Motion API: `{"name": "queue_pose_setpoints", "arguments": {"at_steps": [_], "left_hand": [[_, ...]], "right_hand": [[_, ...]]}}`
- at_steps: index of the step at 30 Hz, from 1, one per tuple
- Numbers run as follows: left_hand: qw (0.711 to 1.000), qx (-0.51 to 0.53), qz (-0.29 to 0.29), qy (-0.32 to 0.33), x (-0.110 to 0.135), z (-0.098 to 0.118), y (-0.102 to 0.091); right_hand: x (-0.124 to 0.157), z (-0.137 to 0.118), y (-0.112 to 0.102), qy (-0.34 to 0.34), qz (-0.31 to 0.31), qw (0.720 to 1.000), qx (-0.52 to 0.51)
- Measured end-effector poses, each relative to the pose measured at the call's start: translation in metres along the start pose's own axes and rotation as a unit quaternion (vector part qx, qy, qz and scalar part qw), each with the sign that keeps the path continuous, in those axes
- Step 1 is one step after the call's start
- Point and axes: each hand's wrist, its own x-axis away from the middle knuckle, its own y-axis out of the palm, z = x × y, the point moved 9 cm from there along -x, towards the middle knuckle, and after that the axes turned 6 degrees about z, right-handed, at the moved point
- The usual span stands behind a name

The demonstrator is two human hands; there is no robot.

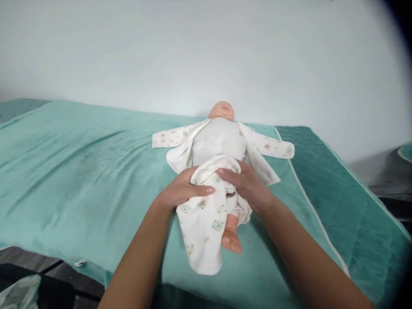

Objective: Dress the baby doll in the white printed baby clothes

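Observation:
A baby doll (221, 110) lies on its back, head toward the wall. It wears an open white jacket (176, 136) with small printed animals, its sleeves spread to both sides, over a pale plain torso. White printed baby pants (206, 223) are bunched around the doll's hips and legs. My left hand (180, 189) grips the pants at the left side, thumb on top of the cloth. On the right, my right hand (246, 182) pinches the gathered waist. One bare foot (231, 240) of the doll sticks out below the cloth; the other is hidden by the left pant leg.
The doll rests on a light green blanket (80, 171) spread over a bed. A darker green quilted cover (347, 206) shows at the right. Behind stands a pale wall (193, 51). At the lower left, a plastic bag (22, 292) lies below the bed edge.

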Motion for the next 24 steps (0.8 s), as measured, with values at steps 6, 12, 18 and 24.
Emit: {"name": "queue_pose_setpoints", "arguments": {"at_steps": [6, 12, 18, 24], "left_hand": [[0.988, 0.116, 0.092, 0.045, -0.003, -0.007, -0.017], [0.986, 0.095, 0.133, 0.032, -0.001, -0.002, -0.017], [0.991, 0.040, 0.109, 0.062, 0.002, 0.003, -0.010], [0.998, -0.059, 0.007, 0.017, 0.002, -0.005, -0.004]], "right_hand": [[0.010, 0.001, 0.020, 0.017, -0.176, 0.961, 0.214], [0.007, 0.006, 0.012, 0.025, -0.124, 0.988, 0.086], [-0.002, 0.012, -0.005, 0.023, -0.011, 0.999, -0.022], [-0.003, 0.000, 0.000, -0.027, 0.000, 0.999, 0.036]]}}
